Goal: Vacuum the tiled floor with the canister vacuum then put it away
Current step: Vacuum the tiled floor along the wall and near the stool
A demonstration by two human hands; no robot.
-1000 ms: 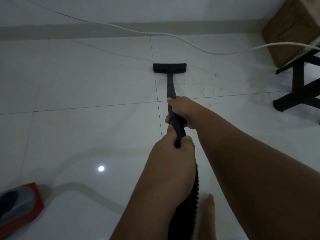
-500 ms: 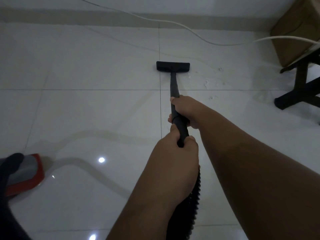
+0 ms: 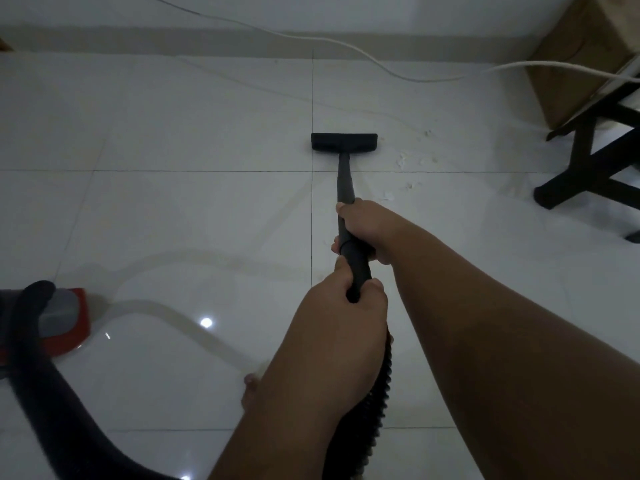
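Observation:
A black vacuum wand [image 3: 345, 183] runs from my hands to a flat black floor nozzle [image 3: 344, 142] resting on the white tiled floor [image 3: 180, 209]. My right hand [image 3: 367, 225] grips the wand higher up, and my left hand [image 3: 346, 317] grips its thicker lower end just behind. A black ribbed hose [image 3: 375, 393] drops under my left forearm and loops along the floor to the red and grey canister [image 3: 67, 320] at the left edge. Small white crumbs [image 3: 410, 164] lie on the tiles right of the nozzle.
A white cable [image 3: 346, 46] trails across the floor by the far wall. A black furniture leg frame [image 3: 585, 168] stands at the right, with a brown cardboard box [image 3: 571, 60] behind it. My bare toes [image 3: 250, 393] show near the bottom centre.
The view has shifted so the canister and its hose show further into frame at the left. The nozzle sits a little nearer to me than before; both hands keep their hold.

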